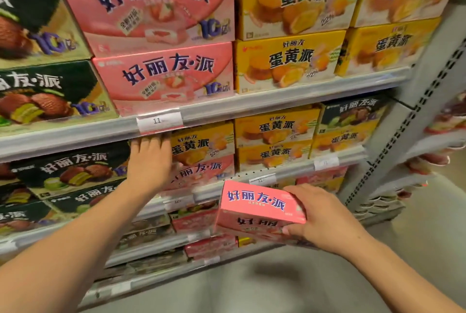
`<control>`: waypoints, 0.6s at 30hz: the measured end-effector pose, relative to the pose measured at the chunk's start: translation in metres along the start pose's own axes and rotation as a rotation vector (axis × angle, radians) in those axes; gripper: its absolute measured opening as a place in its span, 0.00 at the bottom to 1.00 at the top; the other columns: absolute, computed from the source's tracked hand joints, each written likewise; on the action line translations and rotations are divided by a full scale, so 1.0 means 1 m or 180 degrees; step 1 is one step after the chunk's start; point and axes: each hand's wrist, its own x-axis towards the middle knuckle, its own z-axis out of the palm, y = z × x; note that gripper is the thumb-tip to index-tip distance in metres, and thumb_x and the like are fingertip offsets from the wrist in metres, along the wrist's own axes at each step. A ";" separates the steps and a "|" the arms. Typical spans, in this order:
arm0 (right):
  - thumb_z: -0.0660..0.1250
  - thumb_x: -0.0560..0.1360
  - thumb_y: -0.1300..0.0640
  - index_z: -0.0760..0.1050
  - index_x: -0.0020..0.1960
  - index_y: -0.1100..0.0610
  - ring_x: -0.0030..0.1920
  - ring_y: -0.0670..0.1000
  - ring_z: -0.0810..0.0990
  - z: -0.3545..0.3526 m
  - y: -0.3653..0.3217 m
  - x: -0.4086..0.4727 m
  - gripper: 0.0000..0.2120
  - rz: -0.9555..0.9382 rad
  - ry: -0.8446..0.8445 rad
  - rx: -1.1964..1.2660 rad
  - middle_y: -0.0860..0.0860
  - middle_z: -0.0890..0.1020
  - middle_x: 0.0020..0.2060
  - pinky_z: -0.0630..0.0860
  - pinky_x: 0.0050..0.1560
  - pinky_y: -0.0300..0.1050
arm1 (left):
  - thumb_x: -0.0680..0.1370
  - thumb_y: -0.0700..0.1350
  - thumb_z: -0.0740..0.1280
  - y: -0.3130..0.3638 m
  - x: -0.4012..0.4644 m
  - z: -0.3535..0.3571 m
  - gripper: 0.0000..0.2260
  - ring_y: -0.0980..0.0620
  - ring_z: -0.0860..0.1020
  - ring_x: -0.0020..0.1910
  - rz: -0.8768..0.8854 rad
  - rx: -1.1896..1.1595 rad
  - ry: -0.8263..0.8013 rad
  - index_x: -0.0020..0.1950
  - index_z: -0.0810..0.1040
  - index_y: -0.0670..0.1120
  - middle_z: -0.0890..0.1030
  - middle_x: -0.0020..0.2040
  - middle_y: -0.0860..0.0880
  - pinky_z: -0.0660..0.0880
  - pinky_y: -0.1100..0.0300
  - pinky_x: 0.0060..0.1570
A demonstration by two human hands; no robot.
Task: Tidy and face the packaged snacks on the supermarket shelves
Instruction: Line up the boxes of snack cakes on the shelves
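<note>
Supermarket shelves [252,108] are carrying pink 好丽友·派 and yellow 蛋黄派 boxes, with tags reading 11. Right hand [325,219] is gripping a pink box [257,209] off the shelf, near the lower rows. Left hand [148,161], open and flat, is pressing a shelved pink box [201,174] (probably making room). Next: slotting it in, label outward.

Printed 好丽友·派 on pink boxes [161,10], dark boxes [50,96] and held box [257,208]. Printed 蛋黄派 on yellow boxes [297,0]. Marked 11 on shelf tag [158,121].
</note>
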 end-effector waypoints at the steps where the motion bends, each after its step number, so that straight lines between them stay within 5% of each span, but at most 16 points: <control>1: 0.73 0.63 0.37 0.66 0.67 0.41 0.57 0.45 0.73 0.000 0.001 0.001 0.35 -0.0003 -0.0001 0.0035 0.39 0.75 0.55 0.72 0.59 0.48 | 0.71 0.58 0.73 0.000 0.005 0.001 0.34 0.36 0.70 0.65 -0.0085 0.0047 -0.0007 0.70 0.67 0.42 0.74 0.64 0.39 0.64 0.38 0.66; 6: 0.75 0.62 0.38 0.67 0.66 0.40 0.55 0.43 0.72 0.000 0.013 0.000 0.35 -0.0004 0.0010 0.0227 0.35 0.72 0.51 0.72 0.58 0.47 | 0.66 0.48 0.79 0.004 0.010 0.006 0.23 0.34 0.77 0.51 -0.0145 0.0017 0.0139 0.51 0.71 0.41 0.80 0.49 0.37 0.70 0.40 0.56; 18: 0.81 0.59 0.46 0.70 0.67 0.44 0.56 0.44 0.71 -0.026 0.046 0.003 0.39 0.0131 0.0091 0.0309 0.34 0.71 0.52 0.69 0.60 0.48 | 0.60 0.56 0.81 0.012 -0.037 -0.006 0.32 0.42 0.73 0.44 0.0442 -0.0415 0.0417 0.57 0.74 0.44 0.75 0.47 0.45 0.70 0.51 0.38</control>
